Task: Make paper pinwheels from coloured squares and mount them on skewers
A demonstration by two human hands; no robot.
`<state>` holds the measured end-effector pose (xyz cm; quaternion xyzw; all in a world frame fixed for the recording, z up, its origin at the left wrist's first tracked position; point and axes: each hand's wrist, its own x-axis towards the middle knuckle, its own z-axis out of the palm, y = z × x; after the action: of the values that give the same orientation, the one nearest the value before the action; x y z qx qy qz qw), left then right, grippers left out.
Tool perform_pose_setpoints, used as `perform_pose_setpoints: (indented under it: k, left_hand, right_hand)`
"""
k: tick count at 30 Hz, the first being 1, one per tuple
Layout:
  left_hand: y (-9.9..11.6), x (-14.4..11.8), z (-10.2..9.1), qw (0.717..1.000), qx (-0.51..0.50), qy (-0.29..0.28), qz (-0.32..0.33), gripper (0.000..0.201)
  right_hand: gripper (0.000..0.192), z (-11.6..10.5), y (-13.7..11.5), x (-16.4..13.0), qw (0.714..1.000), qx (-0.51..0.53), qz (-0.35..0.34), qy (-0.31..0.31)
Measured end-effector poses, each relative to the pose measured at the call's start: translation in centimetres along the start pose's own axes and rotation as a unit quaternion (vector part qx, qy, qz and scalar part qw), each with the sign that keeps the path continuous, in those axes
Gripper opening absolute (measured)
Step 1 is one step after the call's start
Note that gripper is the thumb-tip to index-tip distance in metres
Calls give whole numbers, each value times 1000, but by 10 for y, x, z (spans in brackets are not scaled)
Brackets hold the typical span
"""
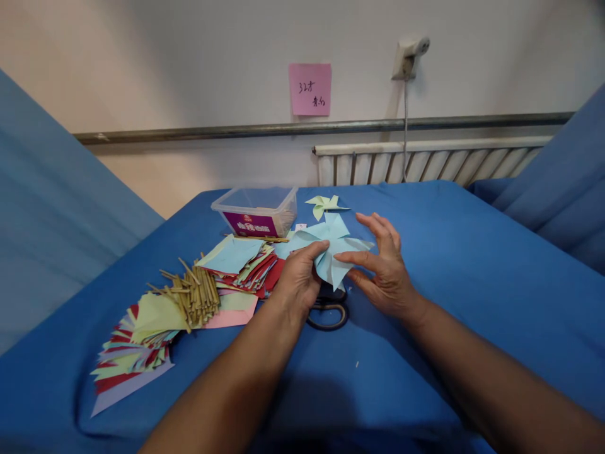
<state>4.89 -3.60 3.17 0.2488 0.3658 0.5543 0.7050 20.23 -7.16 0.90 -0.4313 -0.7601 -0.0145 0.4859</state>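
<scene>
A light blue paper pinwheel (336, 234) is held up over the table, its folded blades fanned out. My left hand (302, 277) grips it from the left, the thumb pressed near its centre. On the right, my right hand (385, 271) has its fingers apart, the index fingertip touching a lower blade. Below the pinwheel, black-handled scissors (328, 326) lie on the cloth, partly hidden by my left hand. Behind it rests a pale green paper pinwheel (325, 204).
A clear plastic box (255, 200) with a purple label stands at the back. Left of my hands lie stacked coloured paper squares (236, 255), a heap of short tan sticks (201, 296) and fanned paper (132, 353). Blue cloth (472, 284) covers the table; a radiator (425, 161) is behind.
</scene>
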Motion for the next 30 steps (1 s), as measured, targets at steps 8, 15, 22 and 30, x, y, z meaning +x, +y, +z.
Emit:
perform_pose_setpoints:
  k: [8, 15, 22, 30]
  left_hand:
    - [1, -1, 1, 1000, 0, 6, 7, 32]
    - [-4, -2, -1, 999, 44, -13, 12, 23]
    - [-9, -11, 4, 997, 76, -23, 7, 23]
    - [-12, -13, 6, 993, 111, -29, 4, 24]
  right_hand:
    - [21, -8, 5, 3, 996, -17, -57, -61]
    - [9, -1, 8, 3, 992, 116, 50, -30]
    - [21, 5, 4, 4, 956, 193, 215, 46]
    - [21, 7, 6, 5, 951, 173, 253, 38]
